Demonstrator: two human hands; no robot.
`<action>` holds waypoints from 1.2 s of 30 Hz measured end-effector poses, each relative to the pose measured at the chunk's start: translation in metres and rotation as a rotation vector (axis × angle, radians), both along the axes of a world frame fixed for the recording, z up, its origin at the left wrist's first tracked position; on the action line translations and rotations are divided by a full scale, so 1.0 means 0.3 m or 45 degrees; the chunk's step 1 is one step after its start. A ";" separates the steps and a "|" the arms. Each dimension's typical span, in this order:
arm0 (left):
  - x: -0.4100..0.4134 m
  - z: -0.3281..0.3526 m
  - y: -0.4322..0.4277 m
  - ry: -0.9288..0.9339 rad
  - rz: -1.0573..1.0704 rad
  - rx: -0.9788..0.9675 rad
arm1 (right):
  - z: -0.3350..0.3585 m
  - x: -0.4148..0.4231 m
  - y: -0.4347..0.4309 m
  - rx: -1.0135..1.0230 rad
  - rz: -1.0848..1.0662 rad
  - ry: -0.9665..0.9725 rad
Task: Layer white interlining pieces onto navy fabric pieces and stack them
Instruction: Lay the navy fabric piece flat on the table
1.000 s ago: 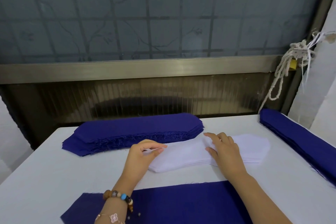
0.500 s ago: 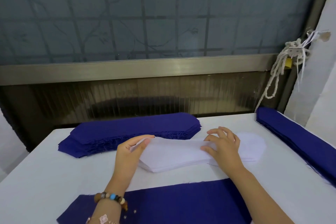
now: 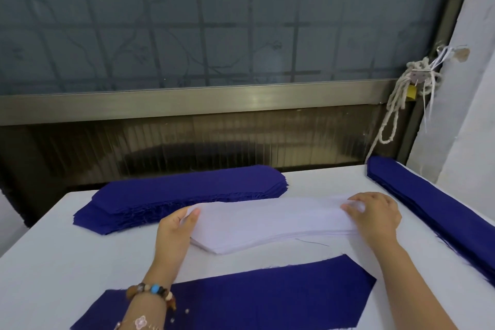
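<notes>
A stack of white interlining pieces (image 3: 257, 238) lies mid-table. Its top white piece (image 3: 267, 215) is lifted off the stack. My left hand (image 3: 176, 225) pinches that piece at its left end. My right hand (image 3: 375, 214) pinches it at the right end. A single navy fabric piece (image 3: 267, 297) lies flat at the near edge, under my forearms. A thick stack of navy pieces (image 3: 182, 193) sits behind the white stack, at the far left.
A second navy stack (image 3: 434, 211) runs along the right edge of the white table (image 3: 53, 262). A dark loose thread (image 3: 312, 241) lies beside the white stack. A window frame and a knotted rope (image 3: 401, 99) stand behind the table.
Both hands have taken the top white piece by its ends and raised it off the stack. My right hand slid from the middle to the right end.
</notes>
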State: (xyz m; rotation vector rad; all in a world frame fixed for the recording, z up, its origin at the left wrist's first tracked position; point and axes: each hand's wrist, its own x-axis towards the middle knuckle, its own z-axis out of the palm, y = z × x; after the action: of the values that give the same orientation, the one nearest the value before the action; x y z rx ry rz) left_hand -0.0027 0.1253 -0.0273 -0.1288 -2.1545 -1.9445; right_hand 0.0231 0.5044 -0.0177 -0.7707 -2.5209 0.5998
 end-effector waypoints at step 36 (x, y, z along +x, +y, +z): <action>0.093 0.080 -0.262 -0.092 0.492 0.100 | 0.003 0.106 -0.085 -0.815 0.092 0.503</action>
State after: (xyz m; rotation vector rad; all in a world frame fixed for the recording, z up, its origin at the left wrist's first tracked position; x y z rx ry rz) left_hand 0.0254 0.0467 -0.0033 0.3511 -1.9609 -1.8241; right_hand 0.0550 0.4788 -0.0169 -0.6762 -1.9984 1.4643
